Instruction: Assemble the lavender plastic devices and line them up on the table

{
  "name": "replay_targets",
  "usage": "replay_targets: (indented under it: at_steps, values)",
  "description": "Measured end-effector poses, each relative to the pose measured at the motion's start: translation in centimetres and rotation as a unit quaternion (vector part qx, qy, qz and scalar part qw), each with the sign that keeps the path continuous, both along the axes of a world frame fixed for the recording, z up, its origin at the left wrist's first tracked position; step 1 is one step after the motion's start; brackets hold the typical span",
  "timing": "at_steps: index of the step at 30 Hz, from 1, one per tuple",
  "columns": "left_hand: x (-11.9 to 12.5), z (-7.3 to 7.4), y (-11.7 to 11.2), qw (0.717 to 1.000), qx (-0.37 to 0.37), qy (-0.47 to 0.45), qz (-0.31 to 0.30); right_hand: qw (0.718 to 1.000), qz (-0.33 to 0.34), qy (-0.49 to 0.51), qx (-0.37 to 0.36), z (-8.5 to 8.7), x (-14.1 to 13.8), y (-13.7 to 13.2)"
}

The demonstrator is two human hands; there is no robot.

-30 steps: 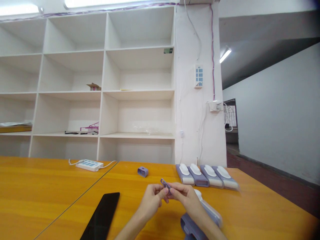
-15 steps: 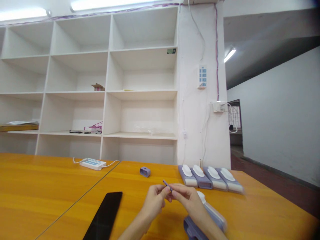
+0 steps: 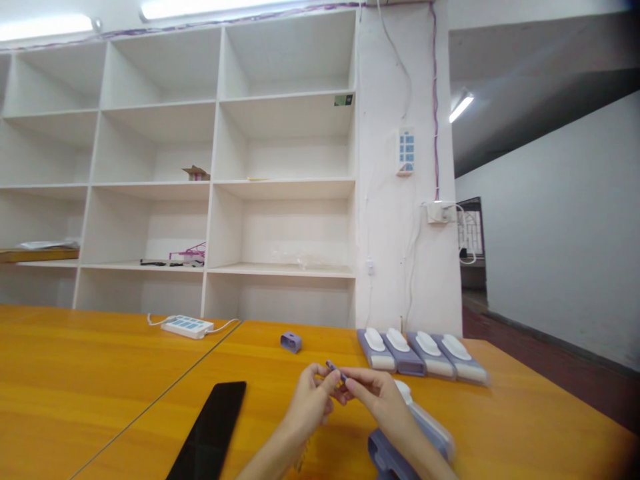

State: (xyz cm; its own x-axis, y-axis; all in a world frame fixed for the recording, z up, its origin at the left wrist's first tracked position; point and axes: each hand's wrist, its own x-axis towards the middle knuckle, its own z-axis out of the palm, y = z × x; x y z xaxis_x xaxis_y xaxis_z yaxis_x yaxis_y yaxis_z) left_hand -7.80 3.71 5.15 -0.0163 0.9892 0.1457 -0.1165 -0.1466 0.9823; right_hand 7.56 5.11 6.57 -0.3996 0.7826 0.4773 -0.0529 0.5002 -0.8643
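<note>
My left hand (image 3: 311,398) and my right hand (image 3: 374,392) meet above the table, fingertips pinched on a small, thin purple piece (image 3: 336,371). It is held tilted, and most of it is hidden by the fingers. Below my right forearm lies a purple and clear case with a white top part (image 3: 423,427), partly covered by the arm. A small hollow purple part (image 3: 291,342) stands on the table beyond my hands.
Several purple and white cases (image 3: 423,353) lie in a row at the back right. A black flat slab (image 3: 210,430) is at the left. A white power strip (image 3: 187,327) lies near the table seam, with white shelves (image 3: 280,270) behind the orange table (image 3: 125,373).
My fingers have shifted very slightly around the purple piece, both hands still pinching it in the same place. The view has moved a little.
</note>
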Motion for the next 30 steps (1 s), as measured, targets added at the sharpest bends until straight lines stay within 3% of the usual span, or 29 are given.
replay_targets:
  at_steps: [8,14,17,21,25,30]
  values:
    - [-0.6,0.1,0.0,0.991,-0.050,-0.122,-0.035,1.000,-0.002,0.000,0.002,-1.1,0.0,0.6]
    - [-0.8,-0.5,0.5,0.989,-0.062,-0.127,-0.046,0.999,0.009,0.031,-0.012,-1.8,-0.3,1.1]
    - [-0.3,-0.7,0.3,0.988,-0.061,-0.136,-0.049,0.999,-0.021,0.029,0.000,-1.7,-0.4,1.1]
    - [0.3,-0.2,-0.5,0.981,-0.074,-0.155,-0.087,0.997,-0.072,0.001,0.029,-1.4,-0.2,0.8]
    - [0.2,0.6,-1.2,0.977,-0.074,-0.157,-0.125,0.996,-0.069,-0.010,0.056,-1.1,-0.2,0.6]
    - [0.4,0.6,-1.1,0.984,-0.035,-0.153,-0.083,0.997,-0.067,0.026,0.016,-1.2,-0.6,0.6]
